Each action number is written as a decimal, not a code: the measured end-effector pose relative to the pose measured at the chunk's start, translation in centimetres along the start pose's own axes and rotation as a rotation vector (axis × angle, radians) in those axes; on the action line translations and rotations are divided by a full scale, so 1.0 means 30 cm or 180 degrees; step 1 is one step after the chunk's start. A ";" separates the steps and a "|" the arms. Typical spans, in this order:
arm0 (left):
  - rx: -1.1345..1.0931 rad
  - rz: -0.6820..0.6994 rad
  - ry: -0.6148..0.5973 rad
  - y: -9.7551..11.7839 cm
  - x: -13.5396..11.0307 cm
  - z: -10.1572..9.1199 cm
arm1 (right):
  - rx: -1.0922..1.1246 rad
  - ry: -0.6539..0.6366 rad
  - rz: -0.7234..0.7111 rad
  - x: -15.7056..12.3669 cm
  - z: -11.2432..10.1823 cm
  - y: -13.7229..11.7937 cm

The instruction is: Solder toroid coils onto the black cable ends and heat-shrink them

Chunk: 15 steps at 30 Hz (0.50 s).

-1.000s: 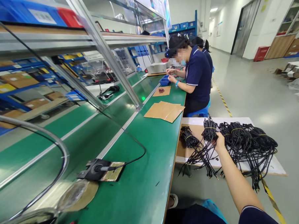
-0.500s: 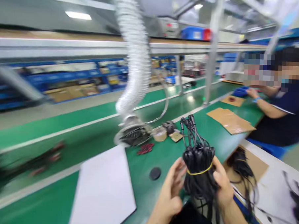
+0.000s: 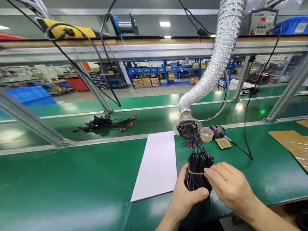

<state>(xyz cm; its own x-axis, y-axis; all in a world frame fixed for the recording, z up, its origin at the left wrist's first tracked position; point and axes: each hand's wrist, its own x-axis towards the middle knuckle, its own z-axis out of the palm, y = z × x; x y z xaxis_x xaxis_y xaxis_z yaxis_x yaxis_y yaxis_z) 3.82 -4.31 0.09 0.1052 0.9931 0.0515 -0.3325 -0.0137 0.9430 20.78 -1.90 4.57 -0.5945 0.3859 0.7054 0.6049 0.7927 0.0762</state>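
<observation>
A bundle of coiled black cables (image 3: 200,161) stands upright just over the bench's front edge, its connector ends pointing away from me. My left hand (image 3: 184,198) is wrapped round its left side and underside, thumb across the front. Around the bundle's middle runs a yellow rubber band (image 3: 195,172). At the band's right end, the fingertips of my right hand (image 3: 229,187) are pinched together on it. Those fingers hide the bundle's right edge. Beyond the bundle lie several small red connectors (image 3: 190,143), partly covered by the cables.
A white board (image 3: 157,166) lies left of my hands on the green bench (image 3: 64,186). A silver duct (image 3: 208,84) hangs down behind the bundle, beside a tape roll (image 3: 206,135) and a soldering iron stand (image 3: 218,132). Brown paper (image 3: 295,145) is at right; more cables (image 3: 105,123) lie behind.
My view has swung left, and the co-worker is out of sight. My right hand has gone from cupping the bundle's side to pinching at the rubber band. The left hand still holds the bundle.
</observation>
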 end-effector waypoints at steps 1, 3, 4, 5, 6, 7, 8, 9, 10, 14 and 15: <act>0.0188 0.0007 0.0122 -0.006 -0.004 -0.006 | -0.0178 -0.0166 -0.0022 0.004 0.007 -0.011; 0.0525 0.0001 0.0401 -0.019 -0.009 -0.015 | -0.0473 -0.0401 -0.0032 0.009 0.024 -0.032; 0.0652 -0.0005 0.0520 -0.026 -0.010 -0.018 | -0.0580 -0.0453 -0.0038 0.011 0.034 -0.038; 0.0745 -0.0013 0.0605 -0.032 -0.010 -0.022 | -0.0649 -0.0476 -0.0068 0.013 0.043 -0.039; 0.0805 -0.0024 0.0656 -0.037 -0.011 -0.026 | -0.0676 -0.0456 -0.0115 0.015 0.051 -0.035; 0.0827 -0.0026 0.0673 -0.039 -0.012 -0.029 | -0.0640 -0.0405 -0.0173 0.017 0.056 -0.027; 0.0798 -0.0032 0.0631 -0.040 -0.014 -0.034 | -0.0528 -0.0317 -0.0224 0.019 0.057 -0.017; 0.0693 -0.0046 0.0543 -0.038 -0.018 -0.038 | -0.0351 -0.0208 -0.0254 0.022 0.055 -0.008; 0.0525 -0.0075 0.0420 -0.035 -0.022 -0.043 | -0.0126 -0.0077 -0.0260 0.024 0.048 0.000; -0.0381 -0.0244 -0.0209 -0.023 -0.034 -0.050 | 0.0855 0.0415 -0.0057 0.041 -0.003 -0.005; -0.0566 -0.0301 -0.0333 -0.023 -0.034 -0.048 | 0.1056 0.0433 0.0032 0.046 -0.018 -0.013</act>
<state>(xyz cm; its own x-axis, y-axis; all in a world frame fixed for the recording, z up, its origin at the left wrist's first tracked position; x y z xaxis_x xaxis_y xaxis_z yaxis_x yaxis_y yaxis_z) 2.60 -5.14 -1.09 0.2373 0.9714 0.0083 -0.4755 0.1087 0.8730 20.00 -1.94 5.88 -0.5000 0.3457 0.7940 0.3921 0.9079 -0.1484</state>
